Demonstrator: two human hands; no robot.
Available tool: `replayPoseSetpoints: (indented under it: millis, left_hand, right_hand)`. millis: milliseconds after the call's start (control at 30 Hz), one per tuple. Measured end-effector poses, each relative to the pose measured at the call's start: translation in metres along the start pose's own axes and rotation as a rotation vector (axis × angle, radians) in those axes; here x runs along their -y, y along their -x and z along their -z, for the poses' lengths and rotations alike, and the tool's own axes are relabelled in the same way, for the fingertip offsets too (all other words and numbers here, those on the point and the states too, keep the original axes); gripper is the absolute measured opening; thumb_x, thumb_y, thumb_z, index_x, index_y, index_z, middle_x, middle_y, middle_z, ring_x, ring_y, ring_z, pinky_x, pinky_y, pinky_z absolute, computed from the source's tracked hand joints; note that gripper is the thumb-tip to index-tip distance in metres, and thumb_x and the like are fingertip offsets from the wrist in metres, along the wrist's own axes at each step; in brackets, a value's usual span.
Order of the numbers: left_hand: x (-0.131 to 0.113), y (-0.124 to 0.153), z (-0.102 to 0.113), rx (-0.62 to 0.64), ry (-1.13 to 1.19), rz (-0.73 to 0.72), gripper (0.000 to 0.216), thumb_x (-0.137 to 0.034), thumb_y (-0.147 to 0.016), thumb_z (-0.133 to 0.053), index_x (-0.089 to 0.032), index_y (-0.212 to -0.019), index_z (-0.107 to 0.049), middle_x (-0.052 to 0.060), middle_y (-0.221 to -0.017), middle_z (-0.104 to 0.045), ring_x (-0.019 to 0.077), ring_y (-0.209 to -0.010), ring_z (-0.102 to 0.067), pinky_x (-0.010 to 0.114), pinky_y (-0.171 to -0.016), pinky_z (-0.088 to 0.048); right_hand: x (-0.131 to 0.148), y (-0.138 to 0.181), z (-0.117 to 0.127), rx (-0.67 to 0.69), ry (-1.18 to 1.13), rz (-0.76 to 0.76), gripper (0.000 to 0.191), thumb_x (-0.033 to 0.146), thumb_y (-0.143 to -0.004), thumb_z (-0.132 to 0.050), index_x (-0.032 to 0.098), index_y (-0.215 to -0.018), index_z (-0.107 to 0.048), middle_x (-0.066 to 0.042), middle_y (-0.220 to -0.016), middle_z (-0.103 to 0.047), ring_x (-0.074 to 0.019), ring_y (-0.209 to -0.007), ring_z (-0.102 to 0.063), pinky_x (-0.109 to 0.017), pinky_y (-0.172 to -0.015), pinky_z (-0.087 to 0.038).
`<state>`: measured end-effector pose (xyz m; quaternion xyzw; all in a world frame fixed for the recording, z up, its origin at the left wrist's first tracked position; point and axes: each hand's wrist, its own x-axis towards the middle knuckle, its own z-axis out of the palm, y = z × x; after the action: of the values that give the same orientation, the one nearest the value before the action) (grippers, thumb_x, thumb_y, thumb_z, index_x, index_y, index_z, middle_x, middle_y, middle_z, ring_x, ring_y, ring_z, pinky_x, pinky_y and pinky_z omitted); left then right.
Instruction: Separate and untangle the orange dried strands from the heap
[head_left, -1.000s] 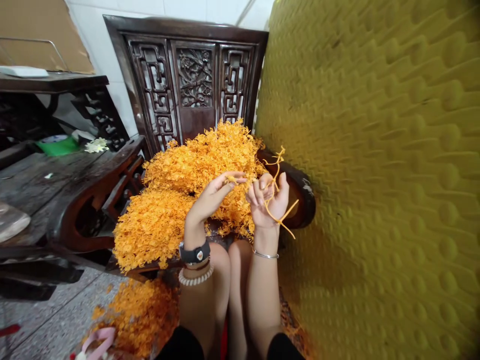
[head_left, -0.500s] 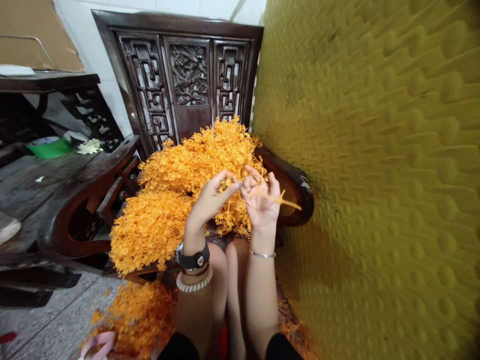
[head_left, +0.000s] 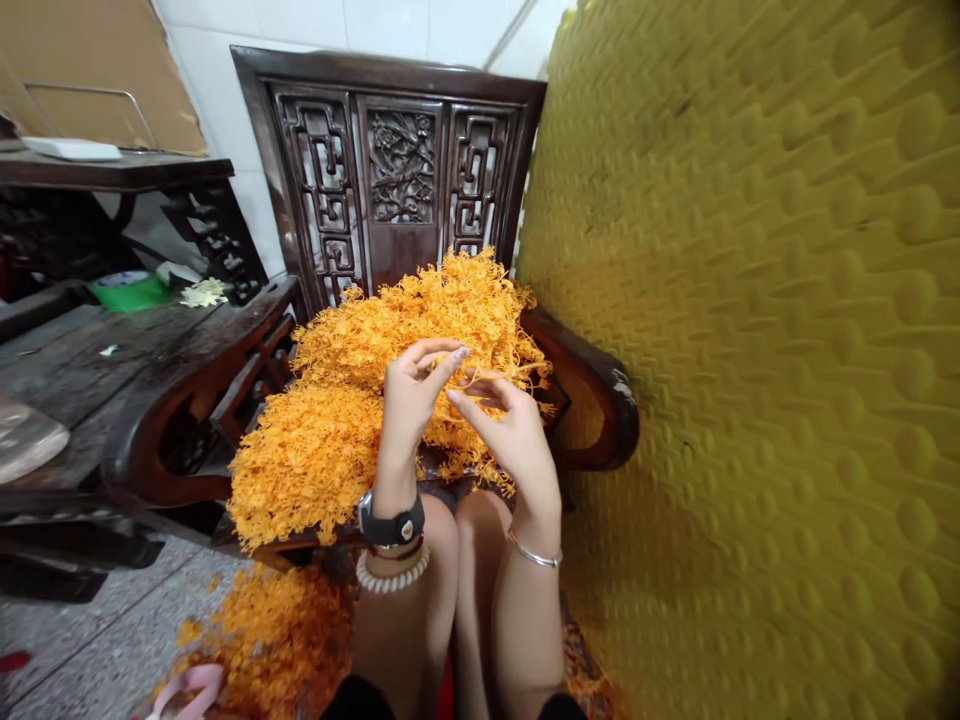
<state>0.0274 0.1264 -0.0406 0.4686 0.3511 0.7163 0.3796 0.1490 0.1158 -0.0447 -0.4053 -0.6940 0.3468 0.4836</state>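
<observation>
In front of the heap, my left hand (head_left: 409, 390) has its thumb and fingertips brought together in a pinch on a thin orange plastic strand (head_left: 484, 375). My right hand (head_left: 514, 425) faces it from the right, thumb and fingers curled around the same strand. The fingertips partly hide the piece, so its ends are hard to make out. Just behind both hands, a big heap of orange plastic flower-like pieces (head_left: 337, 340) covers the seat of a dark carved wooden chair (head_left: 401, 250).
More orange pieces (head_left: 277, 620) lie on the floor by a pink loop (head_left: 191, 690). A yellow-green embossed panel (head_left: 735, 300) stands close on the right. On the left, a dark wooden bench (head_left: 60, 350) bears a green tape roll (head_left: 131, 291) and pale flowers (head_left: 204, 292).
My right hand has turned over from palm up, its back now towards me. The strand that stuck out to the right past it now lies between the hands. The view has shifted slightly left.
</observation>
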Motion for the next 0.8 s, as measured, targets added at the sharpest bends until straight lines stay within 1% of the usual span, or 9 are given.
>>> replayPoseSetpoints:
  millis: [67,167,300,433,500,600,700,733,800]
  left_hand:
    - [-0.002,0.001,-0.002,0.016,0.039,0.029,0.020,-0.028,-0.073,-0.067,-0.014,-0.087,-0.066,0.007,-0.082,-0.072,0.0170,-0.082,-0.067,0.029,-0.076,-0.051]
    - [-0.003,0.001,-0.002,0.010,0.039,0.033,0.021,-0.031,-0.077,-0.063,-0.014,-0.088,-0.067,0.007,-0.077,-0.072,0.0170,-0.080,-0.068,0.030,-0.078,-0.051]
    - [0.000,0.000,0.006,0.064,-0.016,0.029,0.021,-0.032,-0.077,-0.064,-0.017,-0.090,-0.069,0.006,-0.086,-0.072,0.0162,-0.089,-0.066,0.031,-0.086,-0.048]
    - [0.003,-0.001,0.016,0.208,-0.115,0.092,0.020,-0.032,-0.073,-0.067,-0.018,-0.087,-0.071,0.006,-0.088,-0.072,0.0174,-0.092,-0.064,0.032,-0.088,-0.046]
    - [0.005,-0.001,0.017,0.246,-0.143,0.123,0.020,-0.033,-0.074,-0.066,-0.018,-0.086,-0.071,0.005,-0.088,-0.072,0.0173,-0.092,-0.063,0.032,-0.087,-0.045]
    - [0.008,0.000,0.015,0.274,-0.151,0.190,0.020,-0.035,-0.077,-0.062,-0.018,-0.085,-0.070,0.003,-0.085,-0.070,0.0148,-0.084,-0.062,0.029,-0.082,-0.045]
    - [0.009,0.000,0.010,0.362,-0.137,0.218,0.018,-0.034,-0.076,-0.063,-0.017,-0.078,-0.069,0.002,-0.078,-0.068,0.0123,-0.076,-0.060,0.026,-0.077,-0.044]
    - [0.009,0.000,0.009,0.360,-0.116,0.210,0.016,-0.032,-0.075,-0.064,-0.017,-0.077,-0.069,0.002,-0.076,-0.068,0.0118,-0.075,-0.059,0.025,-0.076,-0.044]
    - [0.010,0.000,0.005,0.279,-0.044,0.198,0.011,-0.028,-0.072,-0.067,-0.018,-0.076,-0.070,0.001,-0.074,-0.068,0.0111,-0.075,-0.060,0.024,-0.077,-0.044]
  right_hand:
    - [0.000,-0.002,-0.008,-0.018,-0.002,0.073,0.025,0.038,-0.078,-0.059,0.016,-0.090,-0.063,-0.006,-0.087,-0.067,-0.0164,-0.082,-0.062,-0.032,-0.080,-0.048]
    - [0.000,-0.005,-0.014,-0.098,-0.039,0.113,0.022,0.037,-0.082,-0.054,0.016,-0.075,-0.059,-0.003,-0.072,-0.062,-0.0132,-0.070,-0.059,-0.028,-0.071,-0.047]
    - [0.001,-0.004,-0.011,-0.227,-0.149,0.071,0.023,0.038,-0.084,-0.051,0.018,-0.073,-0.056,0.001,-0.070,-0.057,-0.0107,-0.066,-0.056,-0.026,-0.067,-0.046]
    - [0.001,-0.004,-0.001,-0.171,-0.229,0.036,0.023,0.036,-0.084,-0.052,0.018,-0.070,-0.056,0.002,-0.069,-0.055,-0.0088,-0.064,-0.054,-0.023,-0.065,-0.045]
    - [-0.001,-0.005,0.003,-0.140,-0.241,0.043,0.024,0.035,-0.084,-0.052,0.018,-0.069,-0.057,0.002,-0.068,-0.056,-0.0086,-0.064,-0.053,-0.023,-0.065,-0.046]
    - [-0.005,-0.008,0.006,-0.152,-0.264,0.072,0.022,0.034,-0.085,-0.051,0.018,-0.072,-0.059,0.002,-0.069,-0.057,-0.0085,-0.063,-0.053,-0.024,-0.067,-0.046]
    - [-0.010,-0.010,0.007,-0.171,-0.252,0.097,0.023,0.033,-0.085,-0.052,0.018,-0.070,-0.061,0.001,-0.069,-0.059,-0.0090,-0.066,-0.055,-0.024,-0.070,-0.045]
    - [-0.011,-0.011,0.007,-0.192,-0.251,0.094,0.023,0.033,-0.084,-0.052,0.018,-0.069,-0.061,0.001,-0.068,-0.059,-0.0094,-0.067,-0.055,-0.024,-0.070,-0.045]
    - [-0.011,-0.012,0.007,-0.290,-0.281,0.085,0.023,0.034,-0.084,-0.052,0.017,-0.070,-0.061,0.000,-0.068,-0.060,-0.0101,-0.066,-0.056,-0.025,-0.069,-0.046]
